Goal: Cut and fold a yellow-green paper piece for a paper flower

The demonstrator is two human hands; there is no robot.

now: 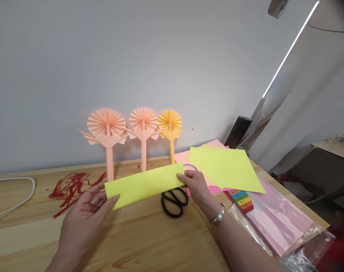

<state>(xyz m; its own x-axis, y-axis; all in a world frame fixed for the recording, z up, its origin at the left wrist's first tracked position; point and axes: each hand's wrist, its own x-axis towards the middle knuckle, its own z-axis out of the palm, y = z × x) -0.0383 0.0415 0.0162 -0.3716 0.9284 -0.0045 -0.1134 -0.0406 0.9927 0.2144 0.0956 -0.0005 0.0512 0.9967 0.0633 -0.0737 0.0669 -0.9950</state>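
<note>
The left hand [89, 211] and right hand [196, 187] each pinch one end of a yellow-green paper strip [145, 185], thumbs on its near face, above the table [143, 241]. Black-handled scissors [175, 200] lie beneath its right end (partly hidden). Three paper fan figures [144, 138] stand behind by the wall [104, 56], with red strings [75, 189] to the left and loose sheets [223, 166] to the right
</note>
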